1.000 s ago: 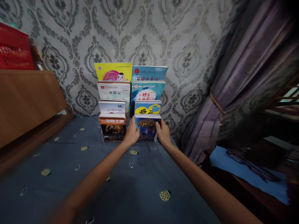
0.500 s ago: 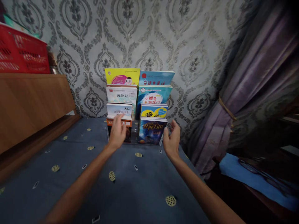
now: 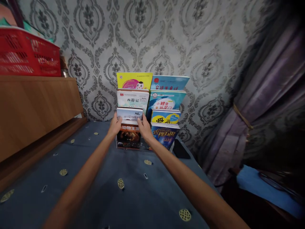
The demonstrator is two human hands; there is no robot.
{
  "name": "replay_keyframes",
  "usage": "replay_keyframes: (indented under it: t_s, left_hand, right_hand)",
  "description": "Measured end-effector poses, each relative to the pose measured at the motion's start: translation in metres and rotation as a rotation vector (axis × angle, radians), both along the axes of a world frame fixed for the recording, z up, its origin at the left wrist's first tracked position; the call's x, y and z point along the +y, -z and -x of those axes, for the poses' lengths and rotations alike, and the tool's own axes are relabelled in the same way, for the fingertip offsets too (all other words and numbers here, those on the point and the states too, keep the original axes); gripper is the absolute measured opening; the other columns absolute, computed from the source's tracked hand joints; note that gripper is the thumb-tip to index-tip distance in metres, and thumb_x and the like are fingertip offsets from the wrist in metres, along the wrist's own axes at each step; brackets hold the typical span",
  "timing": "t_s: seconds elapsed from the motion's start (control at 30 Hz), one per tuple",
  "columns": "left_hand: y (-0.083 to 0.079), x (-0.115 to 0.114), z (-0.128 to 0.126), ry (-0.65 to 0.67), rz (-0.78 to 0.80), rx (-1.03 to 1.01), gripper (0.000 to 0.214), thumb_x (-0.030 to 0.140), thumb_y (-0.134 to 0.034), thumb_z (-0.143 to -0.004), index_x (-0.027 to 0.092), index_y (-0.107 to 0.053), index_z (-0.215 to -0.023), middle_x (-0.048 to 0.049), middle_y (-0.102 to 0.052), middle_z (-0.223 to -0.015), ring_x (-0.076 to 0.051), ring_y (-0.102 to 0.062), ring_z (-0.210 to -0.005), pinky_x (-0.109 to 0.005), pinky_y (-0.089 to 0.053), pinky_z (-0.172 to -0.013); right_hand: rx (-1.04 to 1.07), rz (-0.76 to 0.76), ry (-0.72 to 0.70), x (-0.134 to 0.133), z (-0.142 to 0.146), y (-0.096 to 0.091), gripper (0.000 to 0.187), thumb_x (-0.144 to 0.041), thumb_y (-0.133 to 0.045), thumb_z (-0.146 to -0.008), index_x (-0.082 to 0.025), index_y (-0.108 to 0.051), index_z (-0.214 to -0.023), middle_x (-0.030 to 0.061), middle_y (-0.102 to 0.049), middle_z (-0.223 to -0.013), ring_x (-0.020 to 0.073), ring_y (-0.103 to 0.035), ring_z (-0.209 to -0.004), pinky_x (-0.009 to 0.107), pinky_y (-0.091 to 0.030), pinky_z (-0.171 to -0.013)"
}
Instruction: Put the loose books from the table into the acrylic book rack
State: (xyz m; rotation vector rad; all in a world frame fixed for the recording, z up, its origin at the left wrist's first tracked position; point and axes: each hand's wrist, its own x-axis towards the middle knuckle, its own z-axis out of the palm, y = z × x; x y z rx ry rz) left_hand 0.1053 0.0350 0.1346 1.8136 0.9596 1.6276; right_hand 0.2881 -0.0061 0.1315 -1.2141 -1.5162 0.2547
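Observation:
A pale blue-white book (image 3: 130, 115) stands in the second row from the front, left column. My left hand (image 3: 115, 125) closes on its left edge and my right hand (image 3: 144, 126) on its right edge, thumbs over the front cover. Below them is a dark book with an orange title and a lion (image 3: 128, 136). Behind the gripped book rise a white book (image 3: 133, 99) and a yellow book (image 3: 134, 79). In the right column stand a dark blue book (image 3: 164, 133), a yellow and blue book (image 3: 166, 117) and two light blue ones (image 3: 177, 97). The clear rack under them shows only partly.
The blue patterned cloth (image 3: 95, 187) spreads in front. A dark flat object (image 3: 181, 149) lies right of the books. At left, a red basket (image 3: 45, 58) sits on a wooden cabinet (image 3: 40, 105). A tied purple curtain (image 3: 238, 136) hangs at right, near a blue cloth (image 3: 264, 187).
Both hands have come onto the sides of the pale blue-white book; the right one moved left from beside the right column. The view has shifted, so the books appear further right.

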Motion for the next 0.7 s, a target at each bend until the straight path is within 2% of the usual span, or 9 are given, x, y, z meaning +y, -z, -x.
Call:
replay_keyframes:
  t_s: [0.27,0.4,0.7]
  left_hand:
    - [-0.001,-0.005,-0.004,-0.028,0.000,-0.018,0.045,0.023,-0.047,-0.092,0.016,-0.051,-0.136,-0.0116,-0.060,-0.137,-0.025,-0.055,-0.128,-0.042,-0.038,-0.115]
    - [-0.001,-0.005,-0.004,-0.021,-0.006,-0.016,0.045,0.020,-0.046,-0.092,0.017,-0.052,-0.136,-0.0107,-0.061,-0.136,-0.024,-0.055,-0.128,-0.043,-0.038,-0.115]
    - [0.004,0.006,0.000,-0.031,0.000,-0.021,0.045,0.018,-0.045,-0.090,0.015,-0.053,-0.134,-0.0116,-0.063,-0.132,-0.023,-0.058,-0.123,-0.043,-0.041,-0.112]
  right_hand:
    - [-0.020,-0.032,0.081,0.009,0.005,0.007,0.066,-0.053,-0.040,-0.094,-0.015,-0.042,-0.148,0.0174,-0.051,-0.149,0.0356,-0.046,-0.140,0.059,-0.032,-0.118]
    - [0.007,-0.061,0.058,0.011,0.004,0.009,0.064,-0.051,-0.043,-0.093,-0.018,-0.042,-0.148,0.0160,-0.053,-0.148,0.0356,-0.046,-0.139,0.061,-0.032,-0.117]
    - [0.051,-0.127,0.043,0.018,0.003,-0.001,0.064,-0.044,-0.048,-0.092,-0.019,-0.038,-0.150,0.0155,-0.052,-0.147,0.0338,-0.046,-0.137,0.058,-0.034,-0.116]
